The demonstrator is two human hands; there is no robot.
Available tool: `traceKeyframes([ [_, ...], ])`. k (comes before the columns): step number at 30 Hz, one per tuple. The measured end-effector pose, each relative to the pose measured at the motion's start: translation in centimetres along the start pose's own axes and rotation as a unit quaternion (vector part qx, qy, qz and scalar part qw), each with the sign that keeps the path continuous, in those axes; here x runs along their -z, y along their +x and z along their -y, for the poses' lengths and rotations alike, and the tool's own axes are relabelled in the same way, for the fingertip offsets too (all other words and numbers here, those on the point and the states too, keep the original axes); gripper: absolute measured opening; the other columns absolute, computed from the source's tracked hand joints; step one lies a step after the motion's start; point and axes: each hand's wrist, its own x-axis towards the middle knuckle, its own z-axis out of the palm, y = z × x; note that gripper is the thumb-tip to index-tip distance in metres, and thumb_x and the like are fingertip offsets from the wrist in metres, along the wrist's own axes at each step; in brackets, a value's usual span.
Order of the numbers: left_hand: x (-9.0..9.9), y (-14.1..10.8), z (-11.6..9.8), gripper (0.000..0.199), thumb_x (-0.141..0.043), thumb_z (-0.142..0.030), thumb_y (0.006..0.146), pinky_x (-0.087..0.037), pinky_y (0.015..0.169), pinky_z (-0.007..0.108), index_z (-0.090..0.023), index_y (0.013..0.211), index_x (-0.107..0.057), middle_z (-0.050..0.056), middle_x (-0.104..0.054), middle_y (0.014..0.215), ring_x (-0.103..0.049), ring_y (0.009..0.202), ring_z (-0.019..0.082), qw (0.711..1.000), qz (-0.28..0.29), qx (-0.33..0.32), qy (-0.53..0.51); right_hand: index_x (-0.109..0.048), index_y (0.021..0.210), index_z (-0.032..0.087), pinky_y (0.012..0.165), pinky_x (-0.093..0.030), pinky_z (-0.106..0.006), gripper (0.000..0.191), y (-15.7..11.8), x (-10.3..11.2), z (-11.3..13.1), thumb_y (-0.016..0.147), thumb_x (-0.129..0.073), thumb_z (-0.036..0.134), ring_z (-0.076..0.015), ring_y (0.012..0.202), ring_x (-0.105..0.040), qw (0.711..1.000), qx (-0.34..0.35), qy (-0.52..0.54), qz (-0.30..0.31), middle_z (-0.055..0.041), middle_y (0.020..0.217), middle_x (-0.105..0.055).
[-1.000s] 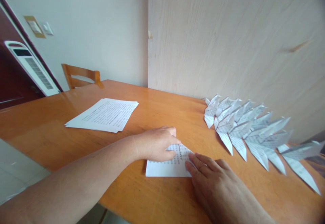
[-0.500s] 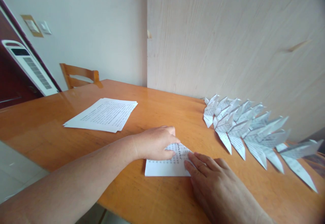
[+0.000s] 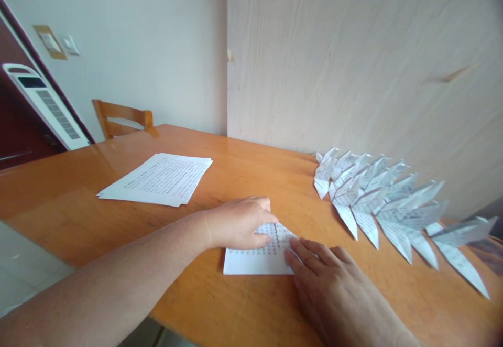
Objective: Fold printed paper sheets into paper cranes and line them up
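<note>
A folded sheet of printed paper (image 3: 255, 264) lies on the wooden table, its upper right edge slanting down from a peak. My left hand (image 3: 245, 224) rests on its upper left part, index finger at the peak and thumb apart on the print, the other fingers curled. On the right slanted edge, my right hand (image 3: 328, 273) lies palm down with its fingers stretched out over the paper. The left hand covers the sheet's upper left edge.
A stack of printed sheets (image 3: 157, 179) lies at the left on the table (image 3: 259, 174). Several folded paper pieces (image 3: 377, 190) stand in rows at the right. Behind are a wooden chair (image 3: 121, 111), a pale wall and a wood panel (image 3: 334, 58).
</note>
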Motion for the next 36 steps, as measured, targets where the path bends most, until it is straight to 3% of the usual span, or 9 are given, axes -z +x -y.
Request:
traceKeyframes([
  [6, -0.5, 0.2, -0.3, 0.027, -0.06, -0.034, 0.087, -0.045, 0.077, 0.032, -0.024, 0.112, -0.066, 0.005, -0.058, 0.104, -0.06, 0.095, 0.022, 0.999, -0.025, 0.026, 0.013, -0.07, 0.119, 0.018, 0.08, -0.051, -0.042, 0.037, 0.1, -0.2, 0.0, 0.082, -0.062, 0.019, -0.0267, 0.111, -0.066, 1.0, -0.007, 0.007, -0.009, -0.0067, 0.123, -0.072],
  [12, -2.0, 1.1, -0.5, 0.041, -0.062, -0.058, 0.085, -0.047, 0.079, 0.035, -0.021, 0.104, -0.06, 0.007, -0.058, 0.108, -0.058, 0.1, 0.025, 0.994, -0.079, 0.076, -0.005, -0.071, 0.117, 0.018, 0.079, -0.051, -0.041, 0.036, 0.2, -0.5, 0.0, 0.082, -0.064, 0.02, -0.026, 0.109, -0.066, 1.0, -0.011, 0.015, -0.019, -0.0058, 0.12, -0.073],
  [19, -2.8, 1.9, -0.6, 0.036, -0.066, -0.053, 0.083, -0.047, 0.079, 0.035, -0.02, 0.095, -0.056, 0.007, -0.058, 0.101, -0.058, 0.096, 0.025, 0.989, -0.103, 0.105, -0.032, -0.072, 0.112, 0.019, 0.078, -0.051, -0.04, 0.033, 0.1, -1.4, -0.1, 0.08, -0.066, 0.021, -0.0244, 0.106, -0.067, 0.999, -0.013, 0.01, -0.045, -0.0038, 0.116, -0.075],
  [23, -3.2, 2.3, -0.1, 0.022, -0.065, -0.039, 0.084, -0.046, 0.081, 0.033, -0.021, 0.093, -0.055, 0.005, -0.058, 0.098, -0.058, 0.095, 0.022, 0.986, -0.119, 0.106, -0.051, -0.072, 0.114, 0.019, 0.077, -0.052, -0.04, 0.035, 0.0, -1.9, -0.1, 0.08, -0.066, 0.023, -0.0246, 0.105, -0.067, 0.998, -0.015, 0.01, -0.055, -0.0036, 0.117, -0.075],
  [36, -3.7, 3.4, 1.0, 0.006, -0.056, -0.023, 0.084, -0.043, 0.069, 0.027, -0.021, 0.083, -0.052, 0.002, -0.058, 0.088, -0.057, 0.081, 0.017, 0.981, -0.143, 0.1, -0.083, -0.074, 0.11, 0.02, 0.078, -0.053, -0.042, 0.03, 0.0, -2.2, -0.2, 0.081, -0.064, 0.024, -0.0276, 0.106, -0.068, 0.999, -0.021, 0.018, -0.042, -0.006, 0.118, -0.074],
])
